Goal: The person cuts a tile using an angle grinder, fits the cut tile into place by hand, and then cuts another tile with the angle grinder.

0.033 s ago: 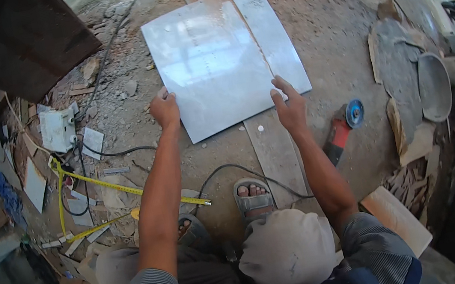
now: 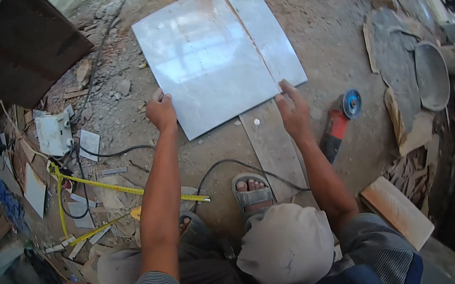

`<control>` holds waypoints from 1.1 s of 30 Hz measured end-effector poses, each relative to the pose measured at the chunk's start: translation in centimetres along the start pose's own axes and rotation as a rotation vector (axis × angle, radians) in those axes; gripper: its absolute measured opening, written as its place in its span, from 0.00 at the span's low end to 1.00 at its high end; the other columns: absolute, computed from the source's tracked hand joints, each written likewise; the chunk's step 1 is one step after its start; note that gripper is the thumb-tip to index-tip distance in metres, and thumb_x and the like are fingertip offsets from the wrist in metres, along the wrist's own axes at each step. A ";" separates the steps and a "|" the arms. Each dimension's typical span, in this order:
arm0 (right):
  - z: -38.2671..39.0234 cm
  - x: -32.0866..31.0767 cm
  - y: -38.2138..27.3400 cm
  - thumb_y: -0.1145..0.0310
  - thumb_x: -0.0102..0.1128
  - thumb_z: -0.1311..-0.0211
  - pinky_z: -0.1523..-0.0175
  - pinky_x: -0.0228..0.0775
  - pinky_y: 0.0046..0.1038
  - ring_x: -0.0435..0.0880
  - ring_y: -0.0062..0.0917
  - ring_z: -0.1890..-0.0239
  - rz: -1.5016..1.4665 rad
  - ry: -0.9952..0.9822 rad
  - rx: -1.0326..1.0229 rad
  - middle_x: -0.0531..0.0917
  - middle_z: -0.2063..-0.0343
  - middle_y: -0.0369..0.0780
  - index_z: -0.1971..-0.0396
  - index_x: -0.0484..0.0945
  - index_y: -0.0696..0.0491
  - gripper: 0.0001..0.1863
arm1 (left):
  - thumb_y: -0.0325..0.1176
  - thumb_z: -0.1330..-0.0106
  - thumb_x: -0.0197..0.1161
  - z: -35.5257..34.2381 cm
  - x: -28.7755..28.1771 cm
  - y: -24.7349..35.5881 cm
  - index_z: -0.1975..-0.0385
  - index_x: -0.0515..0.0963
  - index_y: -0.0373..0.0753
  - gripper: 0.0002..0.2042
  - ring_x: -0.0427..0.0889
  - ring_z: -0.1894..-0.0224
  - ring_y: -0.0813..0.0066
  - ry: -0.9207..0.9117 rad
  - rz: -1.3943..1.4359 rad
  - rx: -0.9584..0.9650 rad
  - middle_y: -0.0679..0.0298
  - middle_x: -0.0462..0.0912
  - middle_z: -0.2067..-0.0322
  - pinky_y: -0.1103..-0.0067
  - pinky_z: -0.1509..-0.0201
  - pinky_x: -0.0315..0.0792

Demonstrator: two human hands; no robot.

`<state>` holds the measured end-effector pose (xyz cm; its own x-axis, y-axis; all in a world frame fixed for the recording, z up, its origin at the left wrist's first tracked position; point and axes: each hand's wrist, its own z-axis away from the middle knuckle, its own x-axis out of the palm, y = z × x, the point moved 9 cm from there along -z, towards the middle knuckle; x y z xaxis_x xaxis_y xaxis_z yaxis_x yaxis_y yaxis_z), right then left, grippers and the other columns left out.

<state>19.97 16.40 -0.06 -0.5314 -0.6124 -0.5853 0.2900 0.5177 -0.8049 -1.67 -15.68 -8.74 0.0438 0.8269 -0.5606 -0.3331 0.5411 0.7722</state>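
A large glossy light-grey tile (image 2: 208,66) lies ahead of me. A brown dusty line runs down it, marking off a narrower strip (image 2: 266,32) on the right; I cannot tell if the two are fully apart. My left hand (image 2: 162,112) is closed on the tile's left edge near the front corner, its fingertips partly hidden. My right hand (image 2: 296,111) is at the near edge where the line ends, thumb and index finger stretched out and apart, touching the edge. Beside my right forearm an angle grinder (image 2: 337,125) with a red body and blue disc rests on the ground.
A plank (image 2: 271,146) runs beneath the tile toward me. A yellow measuring tape (image 2: 108,187), black cable (image 2: 225,162) and white electrical box (image 2: 54,133) lie among broken tile pieces at left. A dusty basin (image 2: 432,75) stands at right. Rubble lies beyond the tile.
My right hand has drawn slightly back toward me and rightward relative to the tile's near edge. My left hand stays on the left edge. The whole view has shifted a little.
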 end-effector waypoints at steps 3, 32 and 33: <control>7.6 -9.4 2.3 0.69 0.61 0.43 0.35 0.58 0.36 0.69 0.44 0.40 0.362 0.281 0.054 0.69 0.42 0.54 0.39 0.62 0.63 0.32 | 0.24 0.44 0.60 3.3 -0.2 -1.2 0.53 0.80 0.32 0.17 0.85 0.58 0.63 0.029 0.116 0.000 0.52 0.84 0.59 0.76 0.52 0.75; 8.3 -10.6 -2.3 0.66 0.69 0.59 0.63 0.72 0.24 0.78 0.20 0.68 -0.429 0.053 0.537 0.77 0.65 0.38 0.51 0.69 0.57 0.31 | 0.35 0.35 0.60 8.4 0.6 -7.8 0.46 0.69 0.27 0.21 0.78 0.54 0.66 -0.073 0.408 -0.299 0.50 0.78 0.52 0.74 0.49 0.70; 7.4 -9.5 -4.3 0.65 0.69 0.59 0.63 0.72 0.24 0.78 0.20 0.68 -0.490 -0.010 0.490 0.77 0.65 0.37 0.52 0.69 0.57 0.31 | 0.35 0.35 0.60 8.4 0.2 -6.9 0.46 0.69 0.27 0.21 0.78 0.54 0.66 -0.068 0.452 -0.297 0.50 0.78 0.52 0.74 0.49 0.70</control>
<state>29.60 15.56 8.26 -0.6862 -0.7134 -0.1422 0.3457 -0.1479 -0.9266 8.55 -17.95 -11.69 -0.1078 0.9806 -0.1639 -0.5846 0.0708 0.8082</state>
